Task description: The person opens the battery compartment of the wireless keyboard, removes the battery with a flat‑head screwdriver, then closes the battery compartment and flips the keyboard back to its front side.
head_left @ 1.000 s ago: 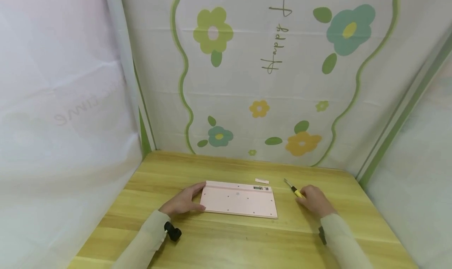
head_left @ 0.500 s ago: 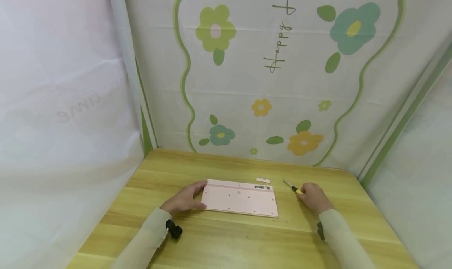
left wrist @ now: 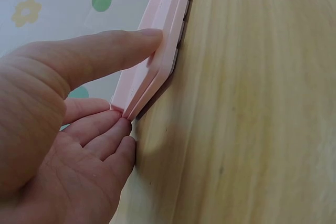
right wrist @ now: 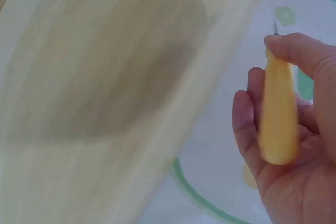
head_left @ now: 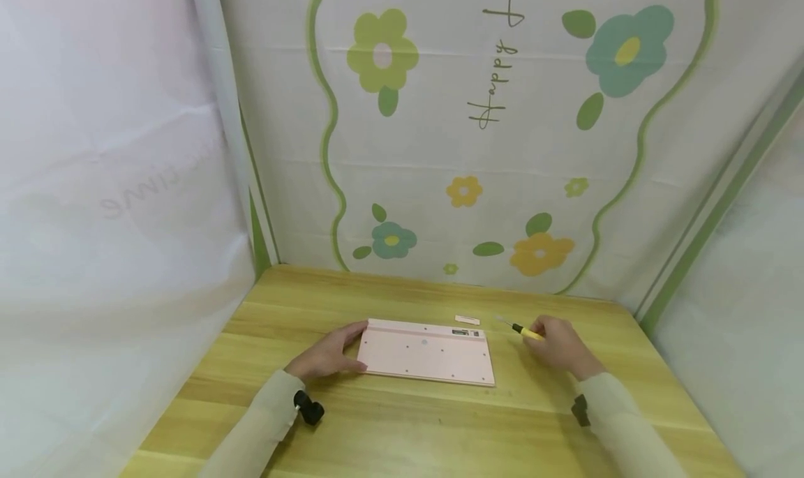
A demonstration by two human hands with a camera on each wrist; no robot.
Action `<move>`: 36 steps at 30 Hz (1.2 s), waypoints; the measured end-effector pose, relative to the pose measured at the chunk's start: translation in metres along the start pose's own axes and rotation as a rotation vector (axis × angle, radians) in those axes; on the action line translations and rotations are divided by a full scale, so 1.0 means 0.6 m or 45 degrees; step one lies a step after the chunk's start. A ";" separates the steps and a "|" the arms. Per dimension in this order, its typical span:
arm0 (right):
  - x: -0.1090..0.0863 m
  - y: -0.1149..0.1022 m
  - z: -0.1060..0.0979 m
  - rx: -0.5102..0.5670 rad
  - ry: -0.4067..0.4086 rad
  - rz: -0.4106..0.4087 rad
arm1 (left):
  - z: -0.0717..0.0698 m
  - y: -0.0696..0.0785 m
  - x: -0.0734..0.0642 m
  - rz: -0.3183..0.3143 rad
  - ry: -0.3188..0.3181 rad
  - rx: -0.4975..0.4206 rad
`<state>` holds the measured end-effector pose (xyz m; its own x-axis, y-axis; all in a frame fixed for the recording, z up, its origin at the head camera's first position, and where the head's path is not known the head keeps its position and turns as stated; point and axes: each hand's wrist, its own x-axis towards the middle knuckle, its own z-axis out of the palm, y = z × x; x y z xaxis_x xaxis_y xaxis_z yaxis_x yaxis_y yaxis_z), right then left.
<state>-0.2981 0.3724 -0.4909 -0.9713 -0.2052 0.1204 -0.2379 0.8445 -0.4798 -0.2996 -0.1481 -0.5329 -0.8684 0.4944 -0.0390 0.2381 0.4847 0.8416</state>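
A pink keyboard (head_left: 427, 356) lies face down on the table, screw holes dotting its underside and a small open compartment (head_left: 465, 333) at its far right corner. My left hand (head_left: 326, 354) holds the keyboard's left end. In the left wrist view its thumb (left wrist: 115, 51) presses one edge while the fingers (left wrist: 107, 135) touch near a corner. Right of the keyboard, my right hand (head_left: 555, 344) grips a screwdriver (head_left: 526, 332) with a yellow handle and black collar, its shaft pointing left. The right wrist view shows the yellow handle (right wrist: 280, 114) between thumb and fingers.
A small pale pink cover (head_left: 467, 319) lies just behind the keyboard's far right edge. The wooden table (head_left: 402, 429) meets a white floral cloth (head_left: 414, 143) at the back, with more cloth hanging left and right. A black device is strapped at each wrist.
My right hand has shifted slightly and turned the screwdriver, whose tip now points more to the left, towards the keyboard. The left hand and keyboard stay in place.
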 end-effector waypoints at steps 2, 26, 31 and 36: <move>0.000 -0.012 -0.008 0.008 -0.016 -0.009 | 0.000 0.001 0.000 -0.003 0.002 0.004; 0.035 -0.137 -0.021 -0.189 -0.151 -0.287 | 0.001 -0.006 0.004 0.038 -0.010 -0.011; 0.042 -0.150 -0.018 -0.200 -0.187 -0.298 | 0.001 -0.009 0.004 0.038 -0.008 -0.015; 0.051 -0.166 -0.021 -0.208 -0.227 -0.277 | 0.001 -0.009 0.005 0.044 -0.007 -0.015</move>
<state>-0.3041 0.2885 -0.4284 -0.8864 -0.4609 0.0441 -0.4505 0.8366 -0.3116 -0.3033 -0.1491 -0.5378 -0.8573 0.5147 -0.0130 0.2626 0.4588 0.8489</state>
